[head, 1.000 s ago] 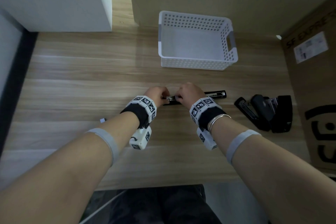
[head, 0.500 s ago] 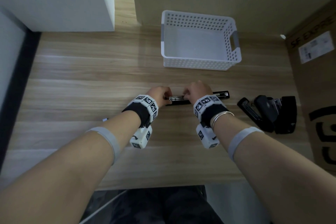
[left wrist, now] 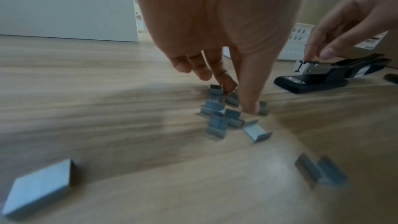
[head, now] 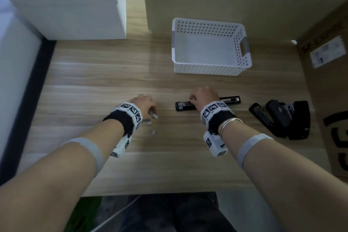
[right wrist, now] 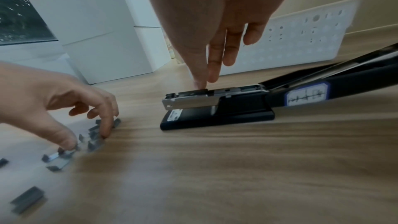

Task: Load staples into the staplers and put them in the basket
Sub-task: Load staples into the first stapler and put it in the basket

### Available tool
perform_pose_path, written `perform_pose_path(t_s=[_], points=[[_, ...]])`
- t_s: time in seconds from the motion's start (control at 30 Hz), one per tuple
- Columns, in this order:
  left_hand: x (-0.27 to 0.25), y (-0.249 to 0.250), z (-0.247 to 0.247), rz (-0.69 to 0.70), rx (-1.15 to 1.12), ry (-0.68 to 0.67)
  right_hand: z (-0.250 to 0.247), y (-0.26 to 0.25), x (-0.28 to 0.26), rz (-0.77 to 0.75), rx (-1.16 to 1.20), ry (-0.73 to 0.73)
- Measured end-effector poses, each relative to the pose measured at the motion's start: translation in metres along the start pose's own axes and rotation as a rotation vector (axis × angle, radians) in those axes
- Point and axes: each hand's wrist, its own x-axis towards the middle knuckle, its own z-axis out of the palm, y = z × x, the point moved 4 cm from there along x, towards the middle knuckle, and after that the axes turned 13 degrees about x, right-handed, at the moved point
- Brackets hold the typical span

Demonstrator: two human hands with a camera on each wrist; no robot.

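A black stapler (head: pixel 188 106) lies flipped open on the wooden table, its metal staple channel (right wrist: pixel 215 94) facing up. My right hand (head: pixel 192 98) is over it, with straight thumb and index fingertips (right wrist: pixel 202 83) touching the top of the channel. To the left lies a heap of grey staple strips (left wrist: pixel 219 118). My left hand (head: pixel 153 111) reaches down into them, its thumb (left wrist: pixel 249 106) and index tip among the strips. No strip is lifted. The white perforated basket (head: pixel 207 69) stands behind the stapler with nothing in it.
More black staplers (head: pixel 282 118) lie at the right, next to a cardboard box (head: pixel 329 81). White boxes (head: pixel 75 5) stand at the back left. Loose staple strips (left wrist: pixel 43 185) lie near my left wrist. The table's front edge is close to my body.
My left hand has left the stapler and moved left to the heap of staples. My right hand stays on the staple channel.
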Motion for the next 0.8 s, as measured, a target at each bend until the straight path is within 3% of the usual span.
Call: perform_pose_path(t_s=[0.37,0.6,0.8], points=[[0.009,0.013,0.004,0.042,-0.049,0.161,0.004,-0.005,-0.003,-0.067,0.033,-0.009],[0.019,0.034,-0.026,-0.036,-0.462,0.152,0.001,-0.019,-0.004,-0.177,0.165,-0.138],[0.032,0.053,-0.033,-0.048,-0.63,0.129,-0.006,-0.016,-0.001,-0.118,0.13,-0.071]])
